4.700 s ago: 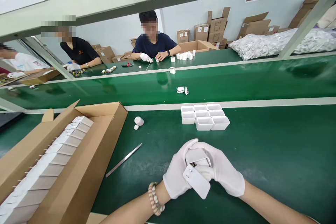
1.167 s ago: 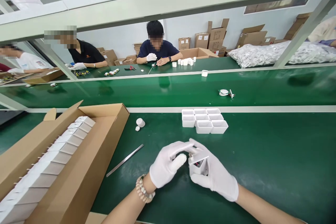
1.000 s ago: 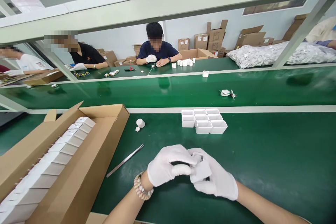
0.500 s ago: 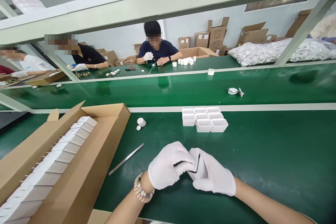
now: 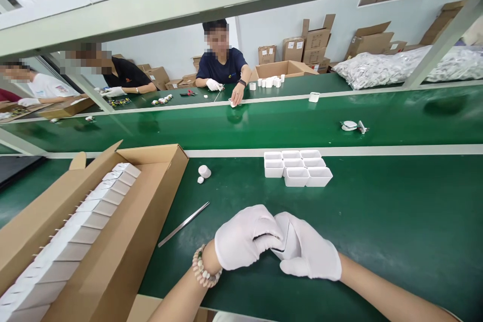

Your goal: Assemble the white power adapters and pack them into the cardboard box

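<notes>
Both hands wear white gloves and meet low in the middle of the view, above the green bench. My right hand (image 5: 313,249) is closed around a small white plastic case (image 5: 291,242), gripping it from the right. The fingers of my left hand (image 5: 245,239) are bent and pressed against the case's left side. A thin dark line shows along its edge; the fingers cover much of it. Metal tweezers (image 5: 184,224) lie to the left of my left hand. Beyond my hands stand several open white plastic boxes (image 5: 297,177), grouped together.
On the left, an open cardboard box (image 5: 151,201) holds a row of white cases (image 5: 88,219). Two small white round parts (image 5: 204,171) lie beside it. White parts (image 5: 349,125) rest on the green conveyor belt (image 5: 181,133). Across it, a person (image 5: 222,65) reaches onto the belt.
The dark gap on the case has narrowed to a thin line, with both hands still on it. The person opposite has reached out to the belt with a white part. Parts on the belt have shifted right.
</notes>
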The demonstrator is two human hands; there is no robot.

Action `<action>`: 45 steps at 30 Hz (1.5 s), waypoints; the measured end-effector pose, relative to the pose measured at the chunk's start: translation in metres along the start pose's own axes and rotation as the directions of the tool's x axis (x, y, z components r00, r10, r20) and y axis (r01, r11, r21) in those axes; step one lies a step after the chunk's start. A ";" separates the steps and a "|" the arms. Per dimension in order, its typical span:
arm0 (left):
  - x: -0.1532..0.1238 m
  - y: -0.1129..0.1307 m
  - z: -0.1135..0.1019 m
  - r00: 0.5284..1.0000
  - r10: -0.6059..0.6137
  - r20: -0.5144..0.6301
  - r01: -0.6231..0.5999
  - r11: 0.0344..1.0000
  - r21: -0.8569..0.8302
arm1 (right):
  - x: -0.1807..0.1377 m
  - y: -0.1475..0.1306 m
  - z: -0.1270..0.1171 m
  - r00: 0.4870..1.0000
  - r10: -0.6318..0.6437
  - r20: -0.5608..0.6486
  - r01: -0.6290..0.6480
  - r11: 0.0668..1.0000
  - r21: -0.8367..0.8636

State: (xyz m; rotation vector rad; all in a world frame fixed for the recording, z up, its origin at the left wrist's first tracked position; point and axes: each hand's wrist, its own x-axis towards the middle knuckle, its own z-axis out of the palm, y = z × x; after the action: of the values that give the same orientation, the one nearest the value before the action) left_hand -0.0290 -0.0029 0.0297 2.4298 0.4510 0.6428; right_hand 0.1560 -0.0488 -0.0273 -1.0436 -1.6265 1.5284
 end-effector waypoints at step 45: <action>0.014 0.007 0.015 0.864 -0.495 -0.090 0.408 0.794 -0.451 | -0.002 -0.022 -0.006 0.959 0.279 0.049 -0.249 0.745 0.619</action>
State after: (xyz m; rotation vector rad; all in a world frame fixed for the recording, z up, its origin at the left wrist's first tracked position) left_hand -0.0081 -0.0084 0.0281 1.7614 0.8568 0.6905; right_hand 0.1599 -0.0475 -0.0048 -0.9369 -0.8334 2.0193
